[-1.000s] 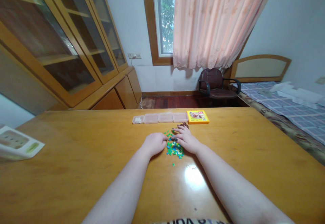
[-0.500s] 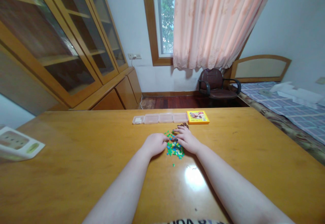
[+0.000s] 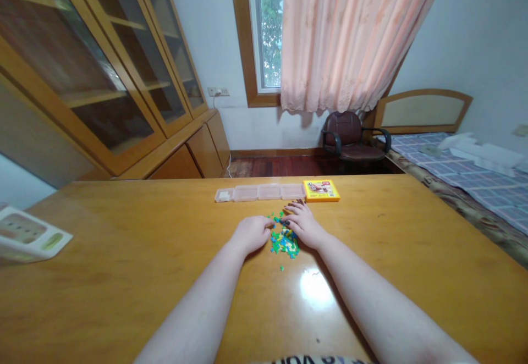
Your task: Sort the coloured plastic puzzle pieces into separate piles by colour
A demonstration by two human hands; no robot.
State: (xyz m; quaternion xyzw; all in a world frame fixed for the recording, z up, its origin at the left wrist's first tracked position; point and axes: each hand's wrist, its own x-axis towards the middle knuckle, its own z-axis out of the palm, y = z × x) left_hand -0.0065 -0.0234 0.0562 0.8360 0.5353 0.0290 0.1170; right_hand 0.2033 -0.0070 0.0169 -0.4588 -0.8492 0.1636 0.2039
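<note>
On the wooden desk [image 3: 136,276], low centre of the frame, a loose heap of small green and blue plastic pieces [image 3: 284,243] lying lengthwise away from the body, between the left hand [image 3: 250,233] and the nearer right hand [image 3: 301,225], its curled fingers [image 3: 292,215] at the heap's upper end, any pinch impossible to tell.

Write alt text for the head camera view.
A left hand and right hand meet at a scattered heap of small green, blue and yellow pieces on a wooden table. Behind them lie a clear compartment box and a yellow box.
</note>
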